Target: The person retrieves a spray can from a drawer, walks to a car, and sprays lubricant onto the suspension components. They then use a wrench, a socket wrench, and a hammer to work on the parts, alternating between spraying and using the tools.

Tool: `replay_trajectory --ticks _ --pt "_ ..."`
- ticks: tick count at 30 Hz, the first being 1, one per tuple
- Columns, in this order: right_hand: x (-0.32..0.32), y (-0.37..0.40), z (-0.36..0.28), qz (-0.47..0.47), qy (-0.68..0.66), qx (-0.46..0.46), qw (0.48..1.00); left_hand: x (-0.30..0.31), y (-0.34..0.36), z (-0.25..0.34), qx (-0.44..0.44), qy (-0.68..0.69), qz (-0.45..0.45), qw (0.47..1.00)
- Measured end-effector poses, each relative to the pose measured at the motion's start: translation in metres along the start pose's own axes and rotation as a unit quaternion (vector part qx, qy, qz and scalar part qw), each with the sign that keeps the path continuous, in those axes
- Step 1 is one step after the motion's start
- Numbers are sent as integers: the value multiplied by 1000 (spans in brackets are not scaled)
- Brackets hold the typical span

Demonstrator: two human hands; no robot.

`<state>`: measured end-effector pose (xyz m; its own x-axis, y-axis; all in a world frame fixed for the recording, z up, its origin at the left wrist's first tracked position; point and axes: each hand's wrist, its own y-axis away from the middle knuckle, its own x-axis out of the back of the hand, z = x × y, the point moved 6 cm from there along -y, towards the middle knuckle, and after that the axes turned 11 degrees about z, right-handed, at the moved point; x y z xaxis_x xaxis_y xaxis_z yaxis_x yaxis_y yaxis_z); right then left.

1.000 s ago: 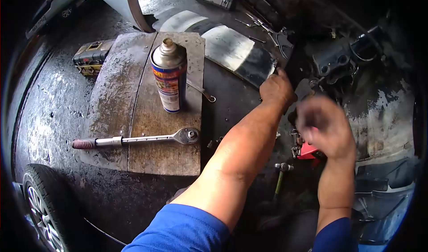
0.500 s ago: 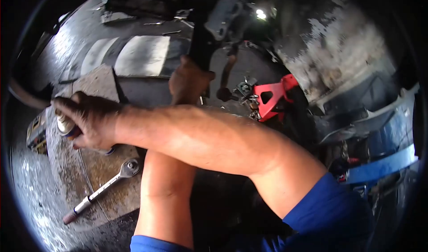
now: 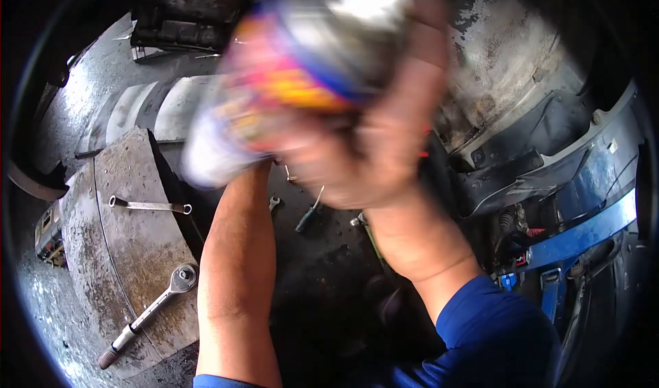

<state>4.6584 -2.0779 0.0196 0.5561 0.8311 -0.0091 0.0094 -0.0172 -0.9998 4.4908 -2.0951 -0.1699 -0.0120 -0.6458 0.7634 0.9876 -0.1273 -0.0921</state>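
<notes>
Your right hand (image 3: 374, 147) is wrapped round a spray can (image 3: 309, 65), fingers part-curled to fit the body and nothing like wide open. Can's up close to your face cam, tilted, pale top end up and to the right, bottom down to the left. It's all pretty smeared, so no way to read the label or say exactly where each finger sits. Left hand is tucked behind the can; I can only see the left forearm (image 3: 237, 250), so can't tell how open that hand is or what it has.

What could bite you: the can blocks your view of your own left hand, so a quick swing could knock it into that wrist. If your palm's oily, the can could slip too, and it'd likely land among the screwdriver (image 3: 309, 218), the small wrench (image 3: 274, 201) and the hammer (image 3: 374, 240) below.

Edges: the worn board (image 3: 137, 154) off to your left has the ring spanner (image 3: 151, 207) lying across it, with one end near the right edge, and the ratchet (image 3: 184, 278) head is close to that edge as well. Easy to clip with your left elbow. Over right, the blue metal part (image 3: 583, 233) and dark panel (image 3: 549, 130) crowd your right side. Most room looks to be the dark floor between your forearms.
</notes>
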Motion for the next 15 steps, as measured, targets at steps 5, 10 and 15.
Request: replay_trajectory --ticks 5,10,15 --pt "90 -1 35 60 64 -164 983 8 6 1 2 10 -16 1000" --pt "137 42 123 -28 352 -262 898 8 5 -3 10 20 -14 1000" --pt "204 170 184 -72 551 -200 807 8 4 -2 2 31 -21 999"
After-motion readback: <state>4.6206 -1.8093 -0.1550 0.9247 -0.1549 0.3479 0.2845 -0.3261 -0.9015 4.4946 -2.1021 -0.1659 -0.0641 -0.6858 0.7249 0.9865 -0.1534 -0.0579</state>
